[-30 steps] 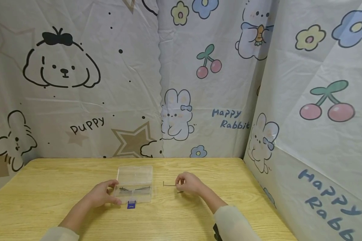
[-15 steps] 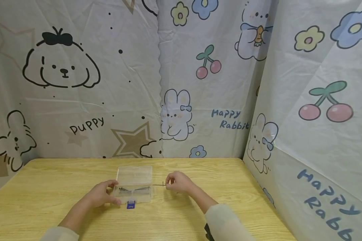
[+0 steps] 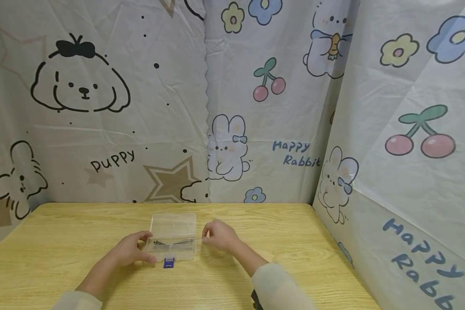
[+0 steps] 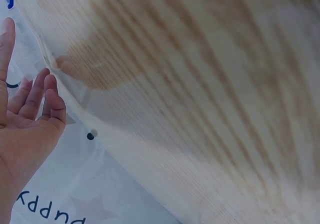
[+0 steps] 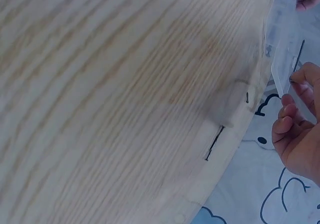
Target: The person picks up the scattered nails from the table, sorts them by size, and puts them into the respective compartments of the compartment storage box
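A clear plastic box [image 3: 182,255] with a blue latch [image 3: 168,262] stands on the table, its lid [image 3: 173,224] raised at the back. Several dark nails [image 3: 183,243] lie in its compartments. My left hand [image 3: 129,249] holds the box's left side, thumb at the front corner and fingers toward the back. At the box's right edge my right hand [image 3: 219,235] pinches another nail [image 3: 194,238], whose far part reaches over the compartment. The right wrist view shows this nail [image 5: 300,54] pointing away from the fingertips.
On the tabletop in the right wrist view lie a dark nail [image 5: 215,143] and a shorter dark piece [image 5: 247,97]. Printed cloth [image 3: 232,189] hangs behind the wooden table [image 3: 217,284] and along its right side.
My right hand has moved left with the pinched nail, from right of the box to its right edge, and the nail now overlaps the box. My left hand and the box stay in place.
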A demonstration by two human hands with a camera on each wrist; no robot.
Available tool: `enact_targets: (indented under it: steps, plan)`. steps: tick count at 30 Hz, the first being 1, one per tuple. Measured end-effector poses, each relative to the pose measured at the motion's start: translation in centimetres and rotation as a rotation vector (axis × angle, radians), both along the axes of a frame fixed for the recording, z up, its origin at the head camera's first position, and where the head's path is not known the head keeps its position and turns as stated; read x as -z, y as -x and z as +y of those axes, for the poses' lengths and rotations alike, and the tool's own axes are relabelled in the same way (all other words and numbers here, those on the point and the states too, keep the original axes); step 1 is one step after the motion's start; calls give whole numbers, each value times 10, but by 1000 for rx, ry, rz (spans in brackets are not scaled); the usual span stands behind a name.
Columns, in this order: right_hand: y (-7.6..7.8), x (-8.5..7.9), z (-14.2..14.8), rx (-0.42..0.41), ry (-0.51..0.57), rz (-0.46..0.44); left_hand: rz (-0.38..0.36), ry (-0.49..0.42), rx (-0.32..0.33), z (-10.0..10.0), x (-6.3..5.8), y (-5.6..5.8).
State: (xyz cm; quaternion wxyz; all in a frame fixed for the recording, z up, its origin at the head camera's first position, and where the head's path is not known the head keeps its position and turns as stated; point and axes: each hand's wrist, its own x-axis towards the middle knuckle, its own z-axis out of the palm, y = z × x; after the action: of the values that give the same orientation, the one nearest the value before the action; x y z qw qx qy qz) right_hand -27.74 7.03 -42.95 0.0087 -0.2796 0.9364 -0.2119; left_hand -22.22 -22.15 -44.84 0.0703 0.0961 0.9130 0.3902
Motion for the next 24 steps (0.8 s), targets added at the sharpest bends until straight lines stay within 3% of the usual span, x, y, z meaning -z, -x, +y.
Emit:
enact_targets:
  steps: [10,24]
  plan:
    - [-6,2,-19,59,-28,16,-4,12,-6,0,0,0]
    - [-7,11,-36,146,15,5,-4,14,-6,0,-2,-1]
